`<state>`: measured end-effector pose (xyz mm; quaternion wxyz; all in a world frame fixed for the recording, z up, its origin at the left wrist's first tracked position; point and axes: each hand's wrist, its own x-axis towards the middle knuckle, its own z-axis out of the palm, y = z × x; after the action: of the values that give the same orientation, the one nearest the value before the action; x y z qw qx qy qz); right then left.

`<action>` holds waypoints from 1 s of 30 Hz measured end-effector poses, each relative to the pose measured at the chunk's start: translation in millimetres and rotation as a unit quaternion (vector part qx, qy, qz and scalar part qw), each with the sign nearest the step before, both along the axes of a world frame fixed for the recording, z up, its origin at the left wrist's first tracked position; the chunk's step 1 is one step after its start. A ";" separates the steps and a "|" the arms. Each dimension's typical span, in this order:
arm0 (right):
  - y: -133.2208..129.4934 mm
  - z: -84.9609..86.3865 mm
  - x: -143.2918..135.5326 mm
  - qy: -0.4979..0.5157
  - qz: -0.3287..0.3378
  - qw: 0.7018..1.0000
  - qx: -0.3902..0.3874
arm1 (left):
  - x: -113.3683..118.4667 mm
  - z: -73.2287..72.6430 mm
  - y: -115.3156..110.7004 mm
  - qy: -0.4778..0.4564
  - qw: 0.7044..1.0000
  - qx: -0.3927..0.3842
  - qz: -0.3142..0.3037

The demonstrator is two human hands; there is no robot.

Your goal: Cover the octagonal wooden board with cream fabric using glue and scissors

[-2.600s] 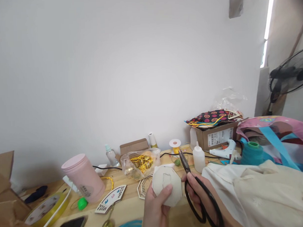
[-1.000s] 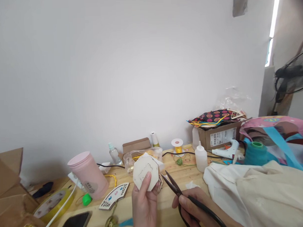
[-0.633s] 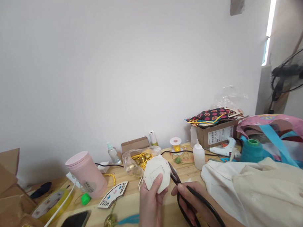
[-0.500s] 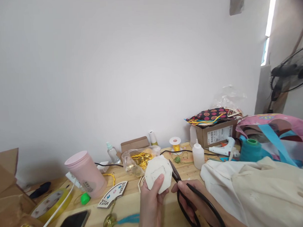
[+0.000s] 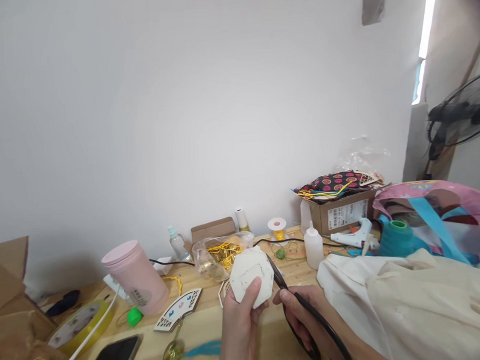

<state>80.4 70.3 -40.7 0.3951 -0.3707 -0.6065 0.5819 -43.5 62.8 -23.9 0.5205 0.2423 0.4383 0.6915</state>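
Observation:
Between thumb and fingers, my left hand [image 5: 241,319] grips a flat white octagonal piece [image 5: 247,271] with a faint rectangular outline on its face. My right hand [image 5: 303,311] is closed around black-handled scissors [image 5: 280,277], whose blades point up along the right edge of the white piece. Whether the blades touch that edge I cannot tell. Left of my left hand lie a fan-shaped decorated piece [image 5: 179,309] and a gold bell [image 5: 173,353] with a blue tassel [image 5: 202,349]. Part of a wooden lattice frame [image 5: 223,292] shows behind my left hand.
A pink cup [image 5: 137,278], yellow tape roll [image 5: 82,327] and phone [image 5: 114,356] are on the left. Behind my hands lies a plastic bag of gold bells [image 5: 219,254]. To the right stand a white squeeze bottle [image 5: 314,248], glue gun [image 5: 356,235] and pale cloth [image 5: 417,300].
The scissors' handles have come slightly closer together, and the blades have shifted slightly against the white piece's right edge. My left hand holds the piece almost unmoved.

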 end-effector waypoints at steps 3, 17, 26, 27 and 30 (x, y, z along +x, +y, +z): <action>-2.4 3.0 -0.2 -0.026 -0.028 0.999 0.026 | -0.6 -1.3 0.5 -0.001 1.000 0.001 0.000; 2.0 -3.8 -1.8 0.036 -0.008 0.999 0.006 | 1.6 -2.5 -1.0 -0.027 1.000 0.013 0.000; 4.7 -2.1 3.2 0.054 0.056 0.997 -0.021 | -0.1 0.0 -0.3 -0.038 0.999 0.022 -0.010; 4.4 -2.4 2.8 0.052 0.053 0.997 -0.016 | 0.1 0.1 -0.7 -0.038 0.999 0.022 -0.011; 2.8 -4.5 0.7 0.041 0.035 0.999 0.004 | 1.1 -0.4 -1.4 -0.036 0.999 0.021 -0.008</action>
<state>81.1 73.1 -45.1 0.4004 -0.3230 -0.6050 0.6077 -42.4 61.4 -24.3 0.5360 0.2319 0.4030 0.7047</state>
